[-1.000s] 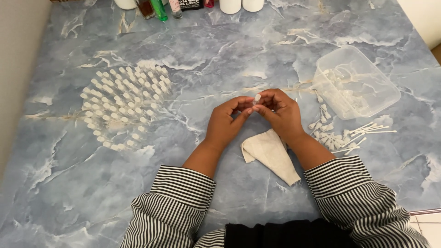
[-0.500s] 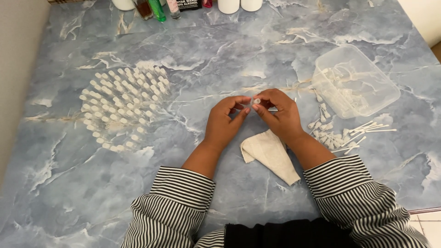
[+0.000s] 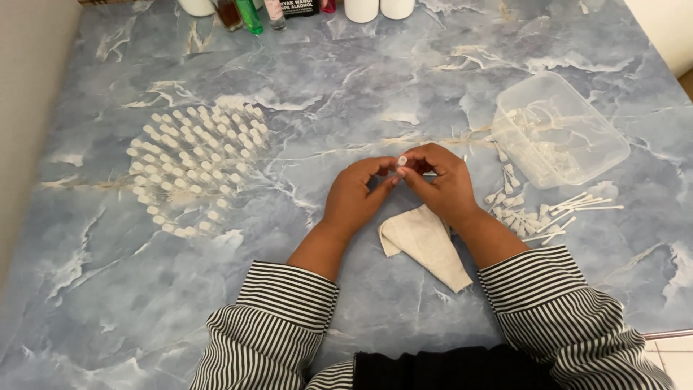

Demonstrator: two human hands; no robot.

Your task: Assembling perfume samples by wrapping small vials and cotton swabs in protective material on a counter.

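Since the earlier frames the small white vial (image 3: 402, 160) has barely shifted: it sat slightly higher between the fingertips a second ago and is now drawn down level with them, both hands having stayed together at the middle of the counter (image 3: 361, 87). The left hand (image 3: 355, 196) pinches the vial from its side with thumb and forefinger; the right hand (image 3: 440, 184) closes on it from the other side, fingers curled over it. Both hands are thus grasping the same piece, and the slight change suggests fine fitting work continuing rather than a finished piece being put down. Whether a cap or insert is being pressed on cannot be told; the part is too small. A folded white cloth (image 3: 426, 242) lies just beneath the wrists, toward the near edge. A large cluster of upright white vials (image 3: 195, 162) stands toward the left edge. A clear plastic tub (image 3: 559, 130), tilted, lies toward the right edge, with loose white sticks and small parts (image 3: 541, 213) scattered just in front of it. Bottles (image 3: 253, 11) line the far edge.
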